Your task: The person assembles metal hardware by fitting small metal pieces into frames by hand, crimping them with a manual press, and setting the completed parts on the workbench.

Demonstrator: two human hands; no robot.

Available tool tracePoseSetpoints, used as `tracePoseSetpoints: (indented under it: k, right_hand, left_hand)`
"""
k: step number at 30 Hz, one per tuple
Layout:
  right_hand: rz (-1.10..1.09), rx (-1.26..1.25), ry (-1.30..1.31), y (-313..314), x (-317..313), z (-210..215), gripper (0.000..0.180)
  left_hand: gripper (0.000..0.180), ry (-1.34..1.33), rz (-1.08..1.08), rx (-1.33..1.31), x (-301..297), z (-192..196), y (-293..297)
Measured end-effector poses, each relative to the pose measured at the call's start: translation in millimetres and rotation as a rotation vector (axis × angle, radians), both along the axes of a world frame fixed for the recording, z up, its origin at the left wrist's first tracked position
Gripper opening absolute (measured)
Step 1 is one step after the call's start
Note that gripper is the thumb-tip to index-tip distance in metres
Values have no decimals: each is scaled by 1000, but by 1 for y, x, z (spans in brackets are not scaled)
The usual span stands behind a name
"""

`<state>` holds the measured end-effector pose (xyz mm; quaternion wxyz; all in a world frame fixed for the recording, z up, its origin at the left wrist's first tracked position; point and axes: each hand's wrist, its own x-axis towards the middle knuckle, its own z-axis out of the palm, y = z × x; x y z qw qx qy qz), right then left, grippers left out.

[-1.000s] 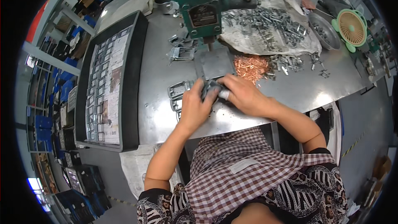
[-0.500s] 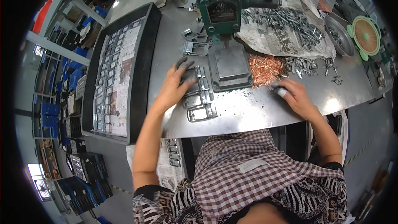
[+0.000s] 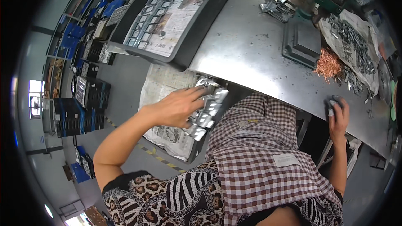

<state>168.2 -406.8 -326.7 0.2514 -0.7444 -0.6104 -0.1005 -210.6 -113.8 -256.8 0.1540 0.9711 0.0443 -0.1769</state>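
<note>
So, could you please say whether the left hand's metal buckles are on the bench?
Off: the metal buckles show beyond the bench edge, at the left hand.

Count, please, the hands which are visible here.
2: the left hand touches shiny metal frames, the right hand is at the front edge of the table. No other hand shows.

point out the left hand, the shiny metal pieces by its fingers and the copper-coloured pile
Left hand [image 3: 177,107]: head view, back of the hand.
Shiny metal pieces [image 3: 214,109]: head view, bright surface midway along the row.
Copper-coloured pile [image 3: 328,64]: head view, middle of the heap.
</note>
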Motion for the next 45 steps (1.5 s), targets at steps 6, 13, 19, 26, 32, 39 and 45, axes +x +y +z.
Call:
tracePoseSetpoints:
  k: [6, 13, 19, 26, 32, 39, 45]
  right_hand:
    - [-79, -24, -69, 4, 12, -7, 27]
    - [-162, -111, 9, 10, 7, 6, 29]
    - [-317, -115, 56, -11, 20, -8, 34]
    - [-347, -84, 126, -7, 14, 2, 34]
    - [-397, -25, 133, 3, 8, 2, 31]
    - [-443, -7, 84, -8, 15, -9, 37]
    - [-426, -39, 92, -4, 14, -3, 35]
  left_hand:
    - [56, 35, 334, 208, -77, -139, 84]
    - [60, -13, 495, 8, -72, -269, 171]
    - [66, 202, 556, 43, -43, -190, 123]
    - [17, -123, 479, -298, -49, 77, 139]
    - [59, 96, 154, 578, -33, 43, 254]
    - [65, 80, 120, 390, -33, 21, 282]
    - [69, -127, 172, 535, 2, 34, 310]
